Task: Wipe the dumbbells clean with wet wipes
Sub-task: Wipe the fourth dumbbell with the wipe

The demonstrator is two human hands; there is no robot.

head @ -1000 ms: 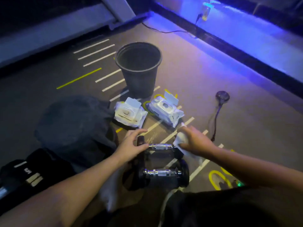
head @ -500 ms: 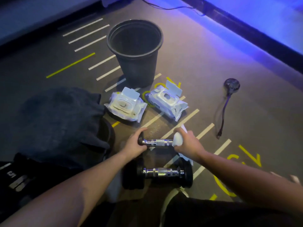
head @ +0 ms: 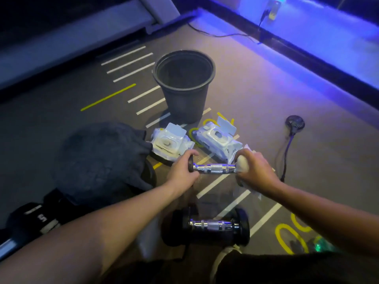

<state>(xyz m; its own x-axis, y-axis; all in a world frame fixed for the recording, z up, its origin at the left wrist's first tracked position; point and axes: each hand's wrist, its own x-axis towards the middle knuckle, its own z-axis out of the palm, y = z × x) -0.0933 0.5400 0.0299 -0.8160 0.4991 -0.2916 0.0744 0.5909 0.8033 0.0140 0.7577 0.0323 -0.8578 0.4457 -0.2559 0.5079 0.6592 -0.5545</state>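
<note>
Gripping heavy, rigid dumbbell (head: 214,168): your left hand (head: 183,170) clamps nine-o'clock end, right hand (head: 253,168) wraps wet wipe (head: 243,163) round three-o'clock end

Looks like a gym floor. Dark rubber-type flooring (head: 266,119) with painted white bars and yellow markings (head: 108,97), blue-violet LED glow along the far wall. 1 chrome-handled dumbbell (head: 213,168) is gripped between both hands; a 2nd dumbbell (head: 207,225) with black heads lies on the floor nearer than the grip. Left of the grip and closer in, a black weight marked "5" (head: 39,218). Beyond the grip: 2 wipe packs (head: 170,145), a black bin (head: 184,87).
</note>
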